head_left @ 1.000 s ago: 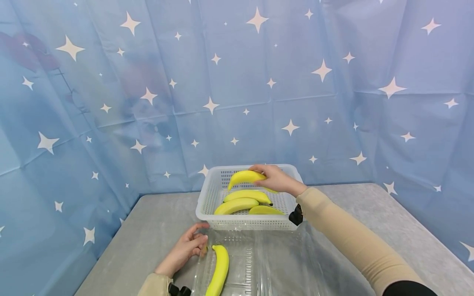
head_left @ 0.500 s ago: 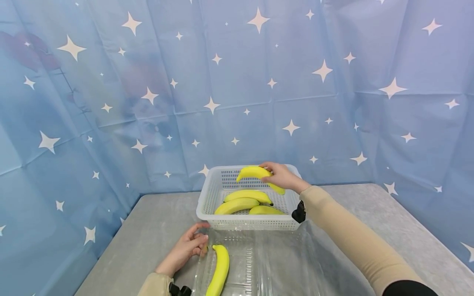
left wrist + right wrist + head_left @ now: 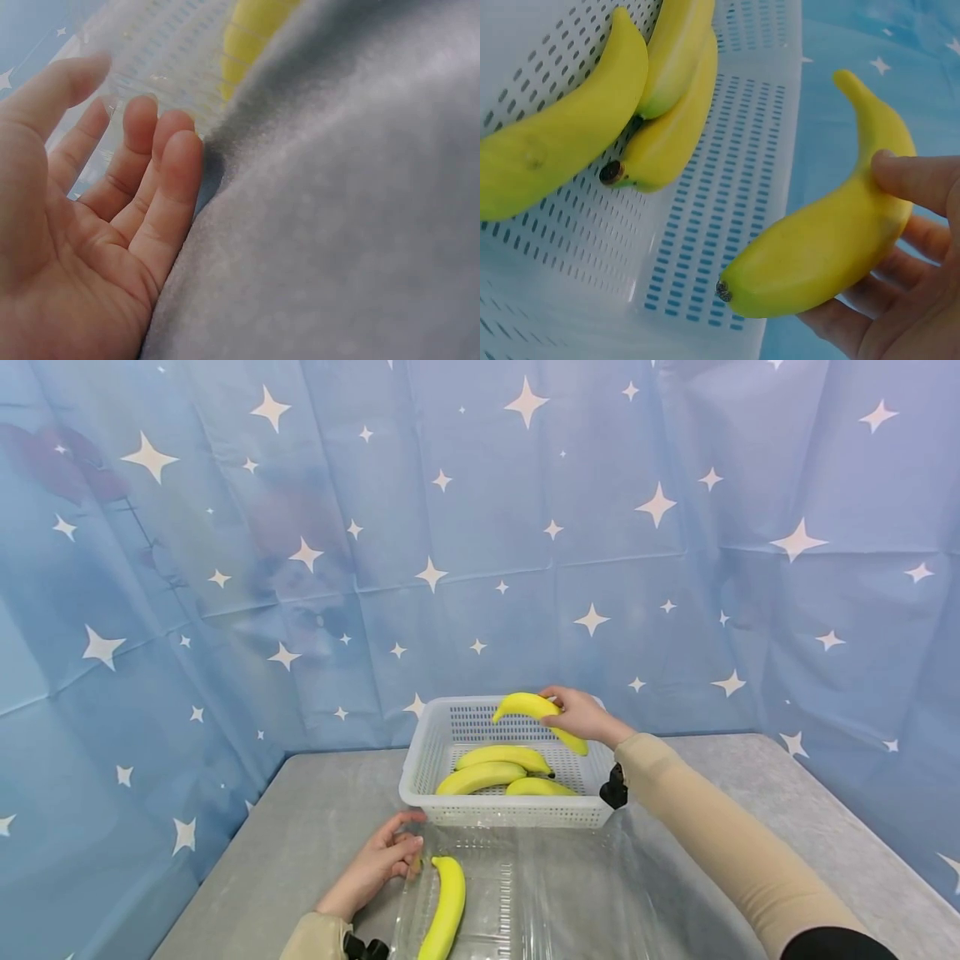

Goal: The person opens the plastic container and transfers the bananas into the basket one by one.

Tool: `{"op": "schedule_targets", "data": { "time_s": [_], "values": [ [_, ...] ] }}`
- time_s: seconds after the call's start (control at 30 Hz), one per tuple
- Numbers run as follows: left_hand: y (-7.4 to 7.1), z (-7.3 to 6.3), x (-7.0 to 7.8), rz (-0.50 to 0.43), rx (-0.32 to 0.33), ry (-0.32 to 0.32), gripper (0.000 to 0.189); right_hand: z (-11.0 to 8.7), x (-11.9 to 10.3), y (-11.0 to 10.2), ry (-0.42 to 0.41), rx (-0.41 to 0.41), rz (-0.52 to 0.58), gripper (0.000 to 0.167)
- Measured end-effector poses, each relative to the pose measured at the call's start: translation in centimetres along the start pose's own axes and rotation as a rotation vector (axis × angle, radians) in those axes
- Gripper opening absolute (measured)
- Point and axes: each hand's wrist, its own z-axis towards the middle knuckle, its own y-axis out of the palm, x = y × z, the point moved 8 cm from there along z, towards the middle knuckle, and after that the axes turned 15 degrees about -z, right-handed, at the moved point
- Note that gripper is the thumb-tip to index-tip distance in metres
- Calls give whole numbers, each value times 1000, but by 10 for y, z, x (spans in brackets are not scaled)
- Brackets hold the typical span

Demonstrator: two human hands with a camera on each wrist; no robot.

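Note:
My right hand pinches a yellow banana between thumb and fingers, holding it above the far right of a white perforated basket. Three more bananas lie in that basket; the right wrist view shows their dark tips close up. My left hand is at the left edge of a clear plastic clamshell box, its fingers loosely bent at the edge and the thumb apart. Inside the box's left half, along that side, lies a single banana. The box's near end is cut off by the frame.
The basket stands directly behind the clear box on a grey table. The box's other half lies flat to the right, below my right forearm. A blue star-patterned curtain hangs behind and along both sides.
My right hand has lifted the banana higher and moved it to the right over the basket. The banana has tilted more. My left hand and the box have stayed put.

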Motion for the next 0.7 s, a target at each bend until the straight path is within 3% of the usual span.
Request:
{"op": "schedule_targets", "data": {
  "time_s": [0.33,0.7],
  "values": [
    [1,-3,-2,9,-4,-1,47,7,0,-11,14,-11,-8,46],
    [0,0,0,0,-2,0,47,21,22,-9,159,-87,22,52]
  ]
}}
